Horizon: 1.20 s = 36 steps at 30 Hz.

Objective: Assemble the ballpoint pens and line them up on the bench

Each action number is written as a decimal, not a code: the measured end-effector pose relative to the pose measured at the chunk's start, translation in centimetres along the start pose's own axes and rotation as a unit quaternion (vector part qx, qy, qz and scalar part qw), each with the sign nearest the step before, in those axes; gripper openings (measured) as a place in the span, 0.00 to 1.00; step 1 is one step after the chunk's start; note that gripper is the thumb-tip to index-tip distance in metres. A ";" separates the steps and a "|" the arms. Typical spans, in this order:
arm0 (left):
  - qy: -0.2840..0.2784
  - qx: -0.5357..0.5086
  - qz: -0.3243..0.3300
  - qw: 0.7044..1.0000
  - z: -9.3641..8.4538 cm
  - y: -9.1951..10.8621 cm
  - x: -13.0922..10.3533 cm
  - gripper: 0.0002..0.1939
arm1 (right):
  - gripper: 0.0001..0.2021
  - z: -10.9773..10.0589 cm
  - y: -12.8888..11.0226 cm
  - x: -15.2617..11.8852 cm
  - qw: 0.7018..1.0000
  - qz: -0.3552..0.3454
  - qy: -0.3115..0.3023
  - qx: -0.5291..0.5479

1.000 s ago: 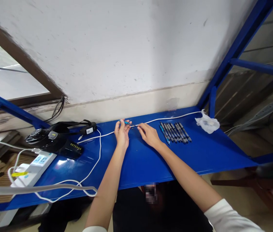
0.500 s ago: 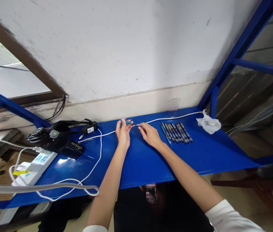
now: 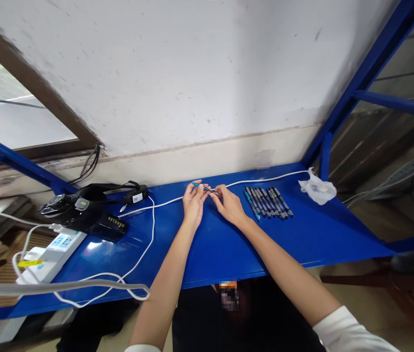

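Above the blue tabletop (image 3: pixel 225 254), near its back edge, my left hand (image 3: pixel 193 200) is closed round a pen (image 3: pixel 196 185) with a teal end. My right hand (image 3: pixel 226 201) pinches the other, darker end of that pen, close to the left fingertips. The pen lies almost level, sloping slightly down to the right; its middle is partly hidden by my fingers. Right of my hands, a row of several grey and black pens (image 3: pixel 271 201) rests on the table, with a teal pen (image 3: pixel 251 203) at its left end.
A crumpled white plastic bag (image 3: pixel 317 188) sits at the right. On the left are a black head-strap device (image 3: pixel 93 215), a white power strip (image 3: pixel 53 252) and a looping white cable (image 3: pixel 152 227). Another stretch of cable runs behind my hands. A wall closes off the back.
My left hand has moved right, toward my right hand, narrowing the gap between them. More of the pen's teal end shows above the left fingers. The row of pens stays put.
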<state>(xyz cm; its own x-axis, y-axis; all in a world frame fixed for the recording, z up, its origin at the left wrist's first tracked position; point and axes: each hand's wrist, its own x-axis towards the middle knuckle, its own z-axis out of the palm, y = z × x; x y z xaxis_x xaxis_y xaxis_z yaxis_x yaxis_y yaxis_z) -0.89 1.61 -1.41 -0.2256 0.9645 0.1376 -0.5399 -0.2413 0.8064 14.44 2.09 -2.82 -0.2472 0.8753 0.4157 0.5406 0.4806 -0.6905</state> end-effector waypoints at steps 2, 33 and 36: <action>0.026 -0.020 0.007 0.999 -0.4 0.2 0.3 0.21 | 0.12 0.0 0.0 0.0 1.000 0.001 0.003 -0.002; -0.093 0.069 -0.052 0.992 0.7 0.2 -0.6 0.16 | 0.07 0.4 0.8 0.2 0.997 -0.031 -0.011 0.064; -0.044 0.103 -0.018 0.994 0.4 -0.1 -0.5 0.14 | 0.07 0.2 0.6 0.1 0.999 -0.021 -0.016 0.040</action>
<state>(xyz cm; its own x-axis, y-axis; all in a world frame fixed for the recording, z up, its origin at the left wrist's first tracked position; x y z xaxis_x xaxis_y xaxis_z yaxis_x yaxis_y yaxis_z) -0.40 1.18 -1.36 -0.1326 0.9799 0.1491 -0.3671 -0.1883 0.9109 14.58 2.46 -3.33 -0.2935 0.8554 0.4268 0.4637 0.5178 -0.7189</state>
